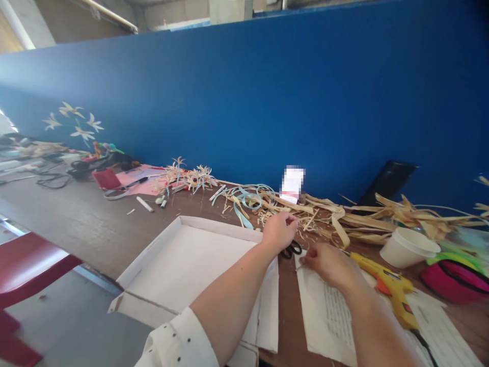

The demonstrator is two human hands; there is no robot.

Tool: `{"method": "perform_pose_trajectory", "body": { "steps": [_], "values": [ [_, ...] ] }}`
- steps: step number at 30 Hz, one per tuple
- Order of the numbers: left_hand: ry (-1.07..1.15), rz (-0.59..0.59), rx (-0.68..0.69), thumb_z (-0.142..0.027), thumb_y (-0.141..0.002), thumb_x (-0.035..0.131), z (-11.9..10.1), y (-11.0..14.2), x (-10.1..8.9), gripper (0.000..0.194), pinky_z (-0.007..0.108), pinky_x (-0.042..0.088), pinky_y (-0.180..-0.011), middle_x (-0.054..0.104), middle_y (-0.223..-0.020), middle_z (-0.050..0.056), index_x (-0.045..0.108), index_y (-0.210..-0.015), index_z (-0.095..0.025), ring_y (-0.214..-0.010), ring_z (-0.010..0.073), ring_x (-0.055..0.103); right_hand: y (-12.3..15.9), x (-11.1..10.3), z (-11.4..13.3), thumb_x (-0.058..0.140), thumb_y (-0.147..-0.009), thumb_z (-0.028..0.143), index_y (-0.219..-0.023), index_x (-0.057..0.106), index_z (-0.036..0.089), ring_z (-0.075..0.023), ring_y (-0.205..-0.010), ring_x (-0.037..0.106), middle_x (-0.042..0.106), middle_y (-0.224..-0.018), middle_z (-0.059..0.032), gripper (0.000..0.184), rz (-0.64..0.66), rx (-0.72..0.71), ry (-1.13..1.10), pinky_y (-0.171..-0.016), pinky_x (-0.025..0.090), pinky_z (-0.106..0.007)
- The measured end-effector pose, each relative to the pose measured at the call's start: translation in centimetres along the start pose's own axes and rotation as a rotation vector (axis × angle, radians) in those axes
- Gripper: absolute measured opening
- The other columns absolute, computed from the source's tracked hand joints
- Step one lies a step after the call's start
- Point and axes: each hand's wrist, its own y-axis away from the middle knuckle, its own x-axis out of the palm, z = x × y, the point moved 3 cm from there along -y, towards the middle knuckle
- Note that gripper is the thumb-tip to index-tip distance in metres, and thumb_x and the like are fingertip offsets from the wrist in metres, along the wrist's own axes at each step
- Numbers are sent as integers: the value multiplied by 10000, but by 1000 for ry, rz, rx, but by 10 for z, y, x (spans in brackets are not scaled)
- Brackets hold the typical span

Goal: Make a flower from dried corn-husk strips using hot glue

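From the head camera, I saw both hands up near the far side of the table [95,219], close together but not touching. The left hand [280,232] had its fingers curled in toward the thumb; the right hand [332,262] was bent over the top of a written sheet [319,321]. I couldn't tell whether either pinched something thin.

Black-handled scissors [293,249] lay between them, just beside the left hand, which was the nearer one. Their loops faced the person; the blades were hidden, so I couldn't be sure of their line. Dried husk strips [362,219] lay beyond the hands, stretching off rightward, their long axis mostly running along the blue wall [229,102]. Right of the right hand, a yellow glue gun [393,283] slanted, nozzle pointing up-left toward it.
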Motion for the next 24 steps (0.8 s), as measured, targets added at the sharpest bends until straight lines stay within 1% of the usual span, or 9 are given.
{"method": "perform_pose_trajectory", "body": {
  "steps": [2, 4, 6, 10, 13, 15, 20, 22, 24],
  "values": [
    [-8, 3, 9, -290, -769, 501, -1, 0, 0, 165, 221, 415, -666, 668, -789, -16, 640, -813, -213, -716, 131, 579, -1, -1, -4, 536, -720, 397, -720, 659, 269, -222, -705, 582, 649, -747, -37, 177, -13, -43, -47, -579, 344, -313],
    [-17, 5, 20, -289, -771, 497, -2, 1, -1, 168, 221, 415, -669, 668, -796, -15, 640, -811, -213, -724, 132, 578, -2, -1, -5, 527, -731, 366, -747, 671, 278, -200, -706, 581, 657, -771, -22, 169, -18, -130, -100, -596, 350, -298],
    [-26, 6, 20, -289, -771, 495, -3, 1, -1, 169, 221, 416, -671, 668, -802, -14, 639, -814, -213, -728, 133, 578, 0, 1, -5, 547, -718, 343, -772, 685, 288, -186, -713, 580, 663, -810, -12, 159, 11, -210, -122, -603, 350, -282],
    [-33, 13, -3, -290, -774, 495, -3, 1, -1, 169, 225, 420, -682, 670, -812, -19, 638, -831, -221, -732, 134, 582, 2, 9, -1, 588, -665, 281, -762, 688, 305, -175, -709, 573, 660, -816, 7, 142, 85, -267, -79, -593, 337, -269],
    [-27, 9, 5, -286, -772, 499, -3, 2, -2, 166, 224, 421, -680, 670, -807, -17, 639, -830, -219, -733, 135, 583, 2, 12, 4, 558, -667, 239, -708, 673, 297, -167, -676, 562, 652, -760, 19, 135, 120, -299, -40, -578, 323, -268],
    [-24, 12, 11, -284, -773, 498, -3, 2, -2, 168, 223, 422, -679, 672, -806, -13, 640, -831, -216, -732, 134, 583, 3, 11, 7, 540, -674, 220, -691, 667, 280, -170, -687, 559, 647, -754, 10, 142, 131, -340, -28, -582, 318, -269],
    [-35, 18, 15, -287, -777, 498, -3, 2, -1, 165, 223, 419, -685, 672, -805, -12, 638, -817, -211, -733, 134, 587, 9, 7, 13, 497, -702, 176, -702, 643, 214, -189, -763, 550, 633, -797, -43, 151, 84, -429, -9, -663, 337, -285],
    [-41, 7, 16, -283, -780, 495, -3, 2, -1, 167, 224, 419, -695, 672, -807, -9, 640, -819, -209, -739, 134, 588, 10, 3, 12, 482, -733, 188, -718, 619, 198, -195, -790, 542, 619, -809, -54, 138, 35, -451, -61, -698, 349, -291],
    [-33, -2, 20, -282, -781, 496, -2, 1, 0, 171, 226, 420, -706, 672, -813, -7, 644, -826, -208, -749, 133, 589, 9, -2, 10, 462, -772, 222, -743, 584, 194, -192, -801, 534, 606, -818, -49, 129, -37, -472, -182, -719, 363, -292]
  ]
}}
